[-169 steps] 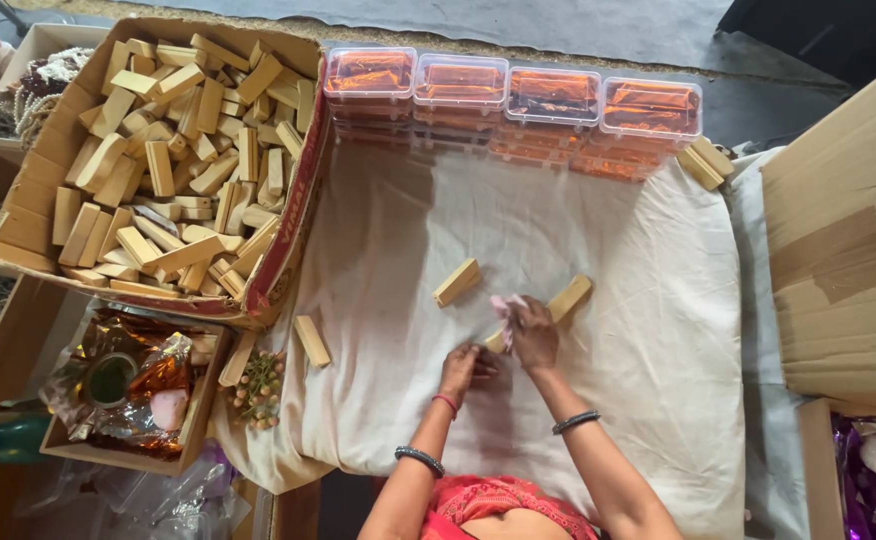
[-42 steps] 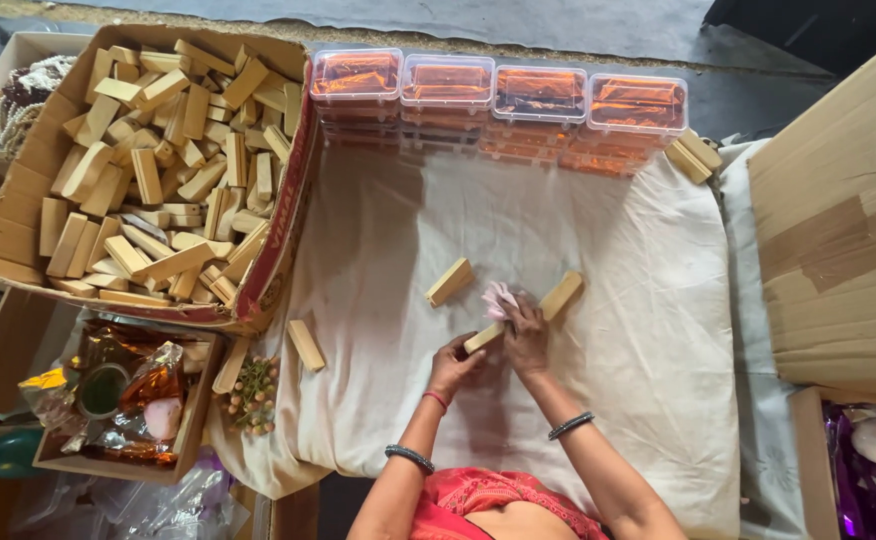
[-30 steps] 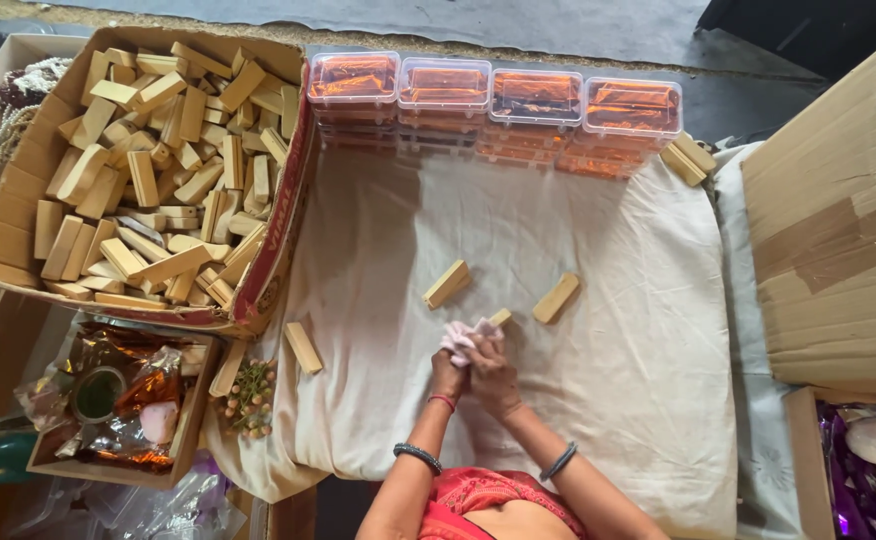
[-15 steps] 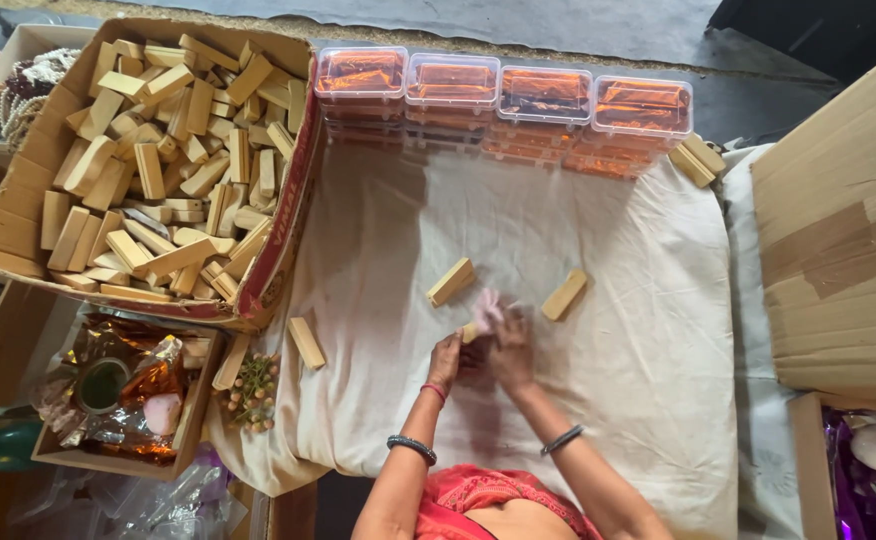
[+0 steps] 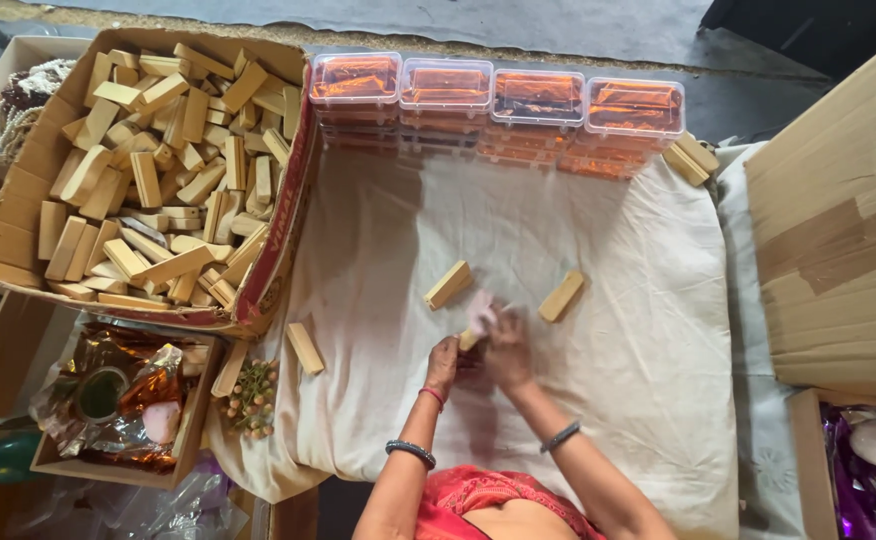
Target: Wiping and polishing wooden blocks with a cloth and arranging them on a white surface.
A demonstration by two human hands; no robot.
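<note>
Step in hand, by my judgement: wrapping. My left hand (image 5: 444, 360) pinches small pale wooden block (image 5: 469, 340) over white cloth (image 5: 648, 330); my right hand (image 5: 506, 350) clenched on pink wrapping scrap (image 5: 481, 310) against block. Next calls for steady block, scrap pulled snug. Unwrapped pale wooden blocks (image 5: 448, 285) nearby.

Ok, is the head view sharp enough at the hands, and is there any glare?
Head view: the left hand and right hand are motion-blurred, the pink piece smeared; clear lidded boxes show soft sheen; daylight is even, shadows faint.

Red top (image 5: 478, 495), dark bangles (image 5: 411, 452), red wrist thread (image 5: 431, 395)
</note>
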